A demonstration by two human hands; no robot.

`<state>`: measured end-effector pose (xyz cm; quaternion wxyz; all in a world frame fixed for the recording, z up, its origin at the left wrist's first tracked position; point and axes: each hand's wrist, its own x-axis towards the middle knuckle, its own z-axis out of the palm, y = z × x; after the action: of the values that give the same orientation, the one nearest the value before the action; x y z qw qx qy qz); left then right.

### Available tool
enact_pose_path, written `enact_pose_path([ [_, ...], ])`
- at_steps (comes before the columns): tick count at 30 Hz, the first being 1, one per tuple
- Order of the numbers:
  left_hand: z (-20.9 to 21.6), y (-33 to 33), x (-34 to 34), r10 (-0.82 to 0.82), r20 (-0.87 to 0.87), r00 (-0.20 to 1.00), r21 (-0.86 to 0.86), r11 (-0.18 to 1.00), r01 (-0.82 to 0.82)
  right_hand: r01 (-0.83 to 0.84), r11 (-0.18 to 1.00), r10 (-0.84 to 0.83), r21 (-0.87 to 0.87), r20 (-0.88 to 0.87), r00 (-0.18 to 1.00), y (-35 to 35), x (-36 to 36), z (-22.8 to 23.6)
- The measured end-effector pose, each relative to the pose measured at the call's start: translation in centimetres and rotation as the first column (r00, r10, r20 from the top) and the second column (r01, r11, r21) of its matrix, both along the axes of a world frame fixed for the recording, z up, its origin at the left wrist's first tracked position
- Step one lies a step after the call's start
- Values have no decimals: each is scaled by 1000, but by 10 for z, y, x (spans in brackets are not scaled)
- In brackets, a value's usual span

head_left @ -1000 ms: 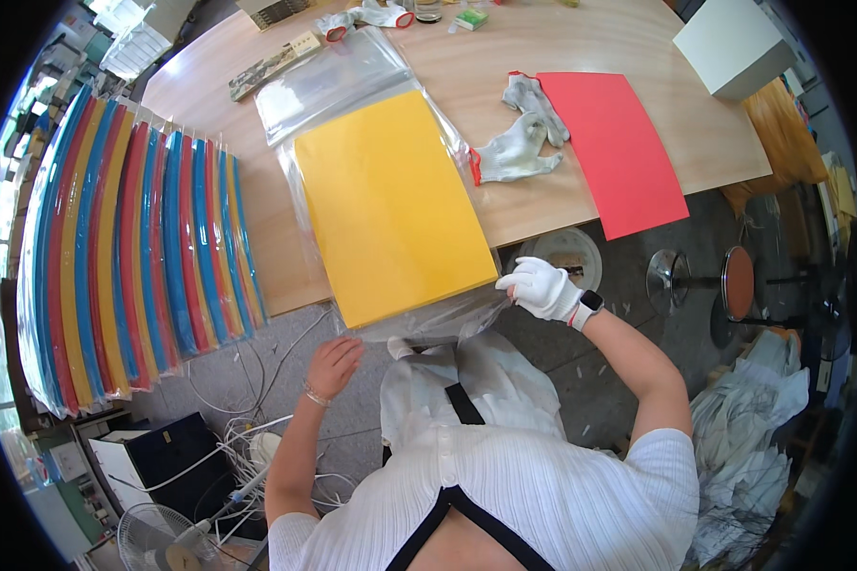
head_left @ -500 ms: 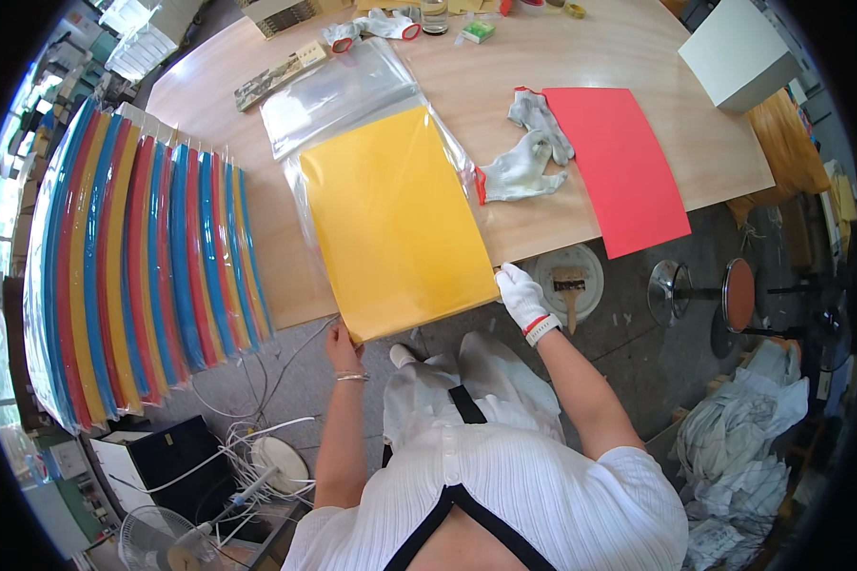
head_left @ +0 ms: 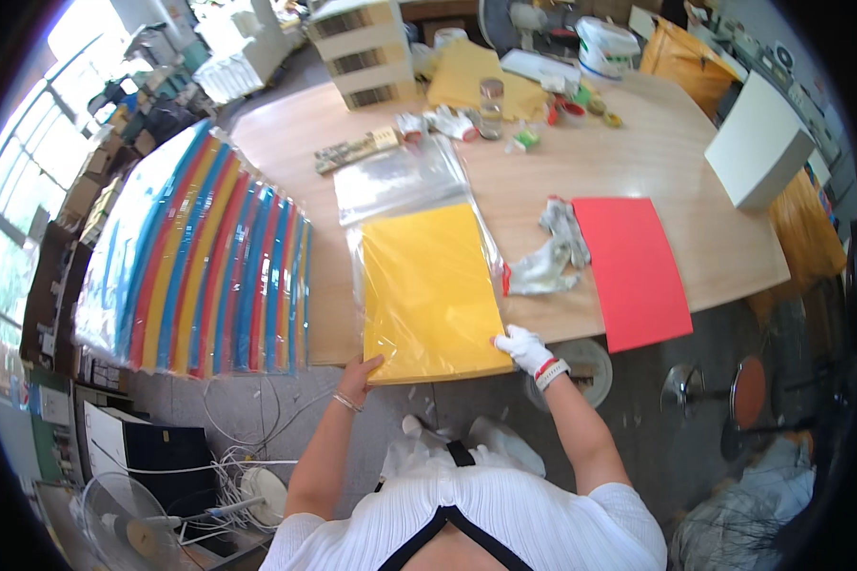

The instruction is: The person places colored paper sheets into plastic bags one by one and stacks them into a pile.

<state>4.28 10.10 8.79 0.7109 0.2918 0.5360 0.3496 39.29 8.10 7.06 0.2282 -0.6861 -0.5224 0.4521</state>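
Observation:
A yellow stack of sheets (head_left: pixel 430 295), glossy as if in clear plastic, lies at the table's front and juts past its edge. My left hand (head_left: pixel 357 378), bare with a bracelet, grips the near left corner, thumb on top. At the near right corner, my right hand (head_left: pixel 526 351), in a white glove with a red cuff, holds the stack's side with the thumb on top. The fingers beneath are hidden. Clear plastic bags (head_left: pixel 400 181) lie beyond and partly under the stack. Right of it lie white work gloves (head_left: pixel 547 266) and a red sheet (head_left: pixel 633 271).
At left stands a row of red, blue and yellow packs (head_left: pixel 224 276) in clear plastic. A white box (head_left: pixel 757 143) stands at the right. Farther back are a jar (head_left: pixel 490 107) and a drawer unit (head_left: pixel 366 52). Cables and a fan (head_left: pixel 128 523) are at lower left.
The view has tilted up, showing more of the table's far side. My left thumb now rests on top of the stack's corner. Both hands stay at the near corners.

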Motion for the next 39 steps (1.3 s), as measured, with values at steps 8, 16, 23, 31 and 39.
enact_pose_path([
  [8, 156, -27, 22, 10, -321, 947, 536, 826, 172, 150, 967, -68, 208, -356, 932, -27, -39, -16],
  [16, 293, -75, -72, 301, -533, 791, 794, 500, 344, 109, 874, 203, 474, -559, 804, 8, -142, 130],
  [23, 416, -39, -247, 422, -336, 842, 882, 454, 124, 37, 701, 596, 712, -614, 517, 71, -291, 285],
  [31, 359, 39, -452, 362, -562, 744, 630, 770, 101, -296, 519, 643, 802, -139, 753, 69, -404, 347],
  [39, 351, 53, -452, 882, -472, 16, 745, 389, 543, -79, 418, 714, 905, -274, 644, 86, -390, 309],
])
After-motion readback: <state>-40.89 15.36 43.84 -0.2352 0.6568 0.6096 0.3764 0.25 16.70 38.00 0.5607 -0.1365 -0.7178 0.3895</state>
